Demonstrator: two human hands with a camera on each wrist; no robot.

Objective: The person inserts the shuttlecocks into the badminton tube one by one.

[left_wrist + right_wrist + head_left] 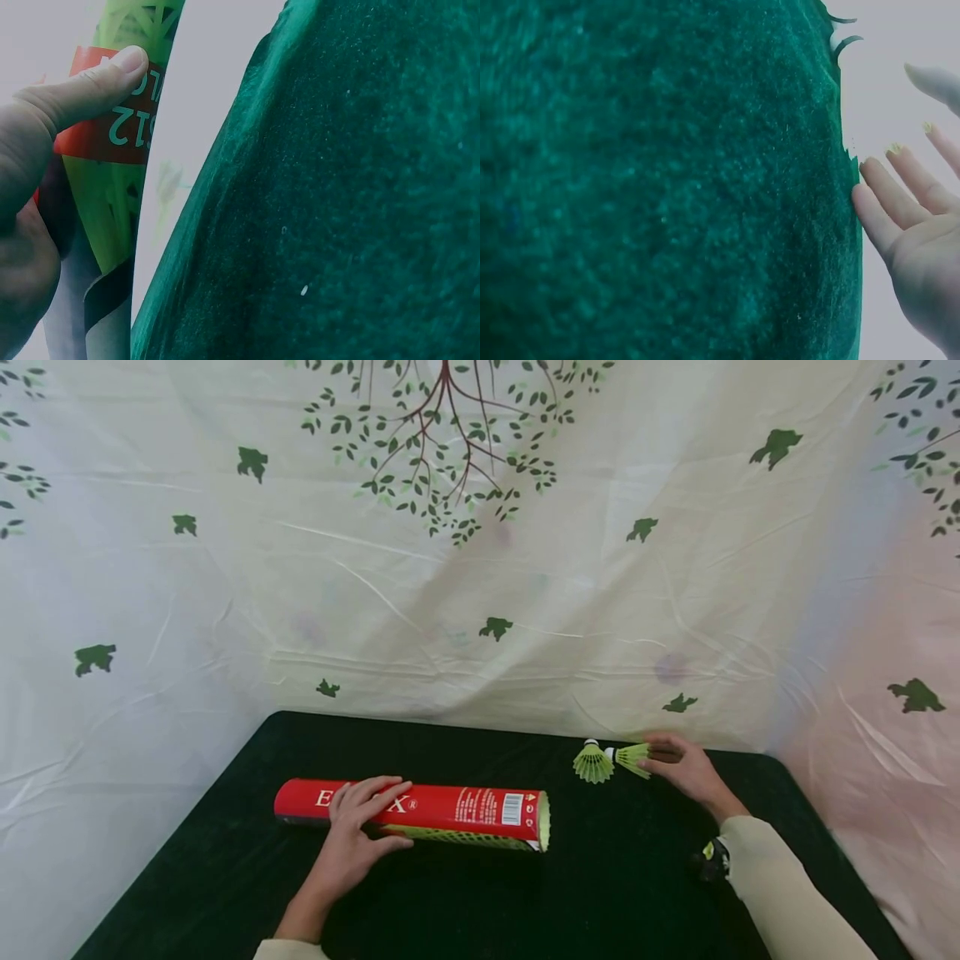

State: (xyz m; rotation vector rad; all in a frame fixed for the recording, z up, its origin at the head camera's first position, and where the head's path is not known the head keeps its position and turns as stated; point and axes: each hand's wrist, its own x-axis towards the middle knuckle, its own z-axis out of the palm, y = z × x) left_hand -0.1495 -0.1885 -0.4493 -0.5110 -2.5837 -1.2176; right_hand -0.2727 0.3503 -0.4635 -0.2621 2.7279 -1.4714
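Observation:
A red and yellow-green shuttlecock tube (450,806) lies on its side across the dark green cloth. My left hand (352,831) holds it from above, fingers over the top and thumb along the near side; the thumb (97,86) also shows against the tube in the left wrist view. Two yellow-green shuttlecocks lie to the right of the tube: one (593,766) with its skirt towards me, the other (630,758) with its skirt pointing right. At that second skirt is my right hand (686,770). Its fingers look straight and spread in the right wrist view, where no shuttlecock shows.
Dark green cloth (465,902) covers the table. Pale curtains (420,610) printed with leaves and branches stand behind the table and along both sides. A dark wrist device (712,860) sits at the right sleeve.

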